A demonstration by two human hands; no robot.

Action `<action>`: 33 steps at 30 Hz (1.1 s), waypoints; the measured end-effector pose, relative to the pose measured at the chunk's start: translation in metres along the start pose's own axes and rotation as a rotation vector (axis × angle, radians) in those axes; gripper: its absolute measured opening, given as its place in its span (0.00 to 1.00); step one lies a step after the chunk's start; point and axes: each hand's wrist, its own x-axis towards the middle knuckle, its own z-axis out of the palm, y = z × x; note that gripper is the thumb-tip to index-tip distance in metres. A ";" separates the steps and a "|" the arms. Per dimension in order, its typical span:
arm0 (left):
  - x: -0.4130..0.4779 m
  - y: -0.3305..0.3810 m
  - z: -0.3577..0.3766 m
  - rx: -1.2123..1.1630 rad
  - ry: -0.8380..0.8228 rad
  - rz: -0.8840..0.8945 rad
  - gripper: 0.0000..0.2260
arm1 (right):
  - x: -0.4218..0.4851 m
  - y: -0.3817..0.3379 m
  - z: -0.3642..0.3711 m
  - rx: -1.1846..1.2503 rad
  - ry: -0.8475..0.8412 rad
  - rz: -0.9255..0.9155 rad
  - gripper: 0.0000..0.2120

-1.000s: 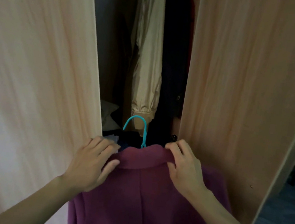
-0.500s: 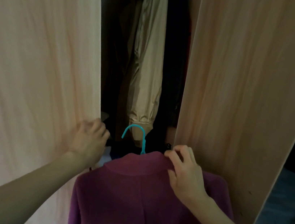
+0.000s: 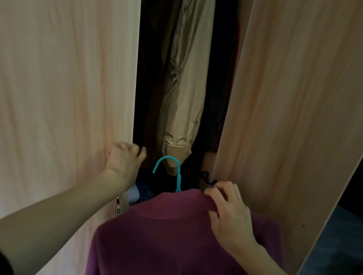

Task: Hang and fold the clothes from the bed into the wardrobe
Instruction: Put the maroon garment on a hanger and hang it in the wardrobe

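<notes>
A purple coat (image 3: 167, 247) hangs on a teal hanger (image 3: 172, 171) in front of the wardrobe gap. My right hand (image 3: 228, 211) grips the coat's collar at the right of the hook. Over at the left wardrobe door (image 3: 52, 86), my left hand (image 3: 123, 159) curls its fingers round the door's inner edge. The right wardrobe door (image 3: 296, 111) stands partly open beside the coat.
Inside the dark wardrobe hang a beige jacket (image 3: 187, 80) and dark garments (image 3: 214, 95). Folded clothes (image 3: 142, 190) lie low behind the coat. A dark blue floor (image 3: 335, 249) shows at the right, past the right door.
My left hand let go of the coat's collar and moved up-left to the left door's edge. The right hand kept hold of the collar.
</notes>
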 end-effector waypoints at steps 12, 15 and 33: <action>-0.055 0.022 -0.011 -0.050 0.066 0.068 0.49 | -0.039 0.010 -0.024 0.075 0.058 0.037 0.24; -0.084 0.027 -0.026 -0.028 0.114 0.068 0.43 | -0.049 0.017 -0.035 0.112 0.061 0.009 0.24; -0.250 0.061 -0.116 0.037 -0.092 -0.152 0.33 | -0.127 0.033 -0.082 0.443 0.146 -0.118 0.23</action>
